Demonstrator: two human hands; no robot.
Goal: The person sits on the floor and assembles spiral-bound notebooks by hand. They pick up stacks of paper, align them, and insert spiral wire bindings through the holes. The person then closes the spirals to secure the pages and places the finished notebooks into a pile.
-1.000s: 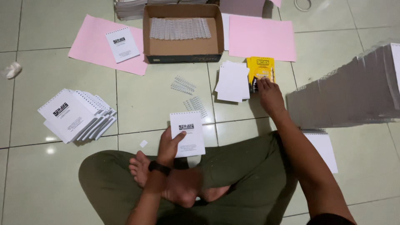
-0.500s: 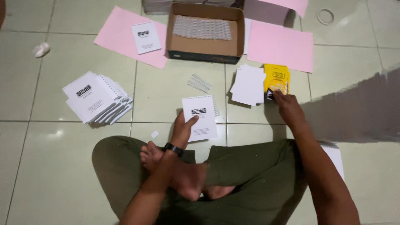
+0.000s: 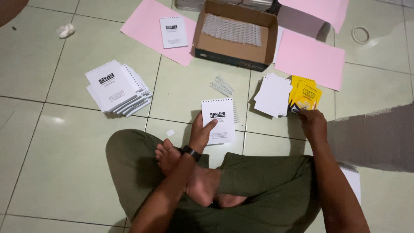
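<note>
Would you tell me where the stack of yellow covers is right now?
The yellow covers lie on the floor right of centre, beside the white sheets, under the right hand.

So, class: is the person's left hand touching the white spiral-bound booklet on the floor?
Touching. The head view shows the left hand with its fingertips laid on the white booklet's lower left cover, no gap showing.

booklet stack [image 3: 117, 88] left, box [image 3: 235, 36] behind — coils [image 3: 232, 29] inside

Behind the cardboard box [image 3: 235, 54], stacked paper [image 3: 189, 4] runs off the top edge. Right of it, a grey smear [image 3: 371, 138] is too blurred to identify.
</note>
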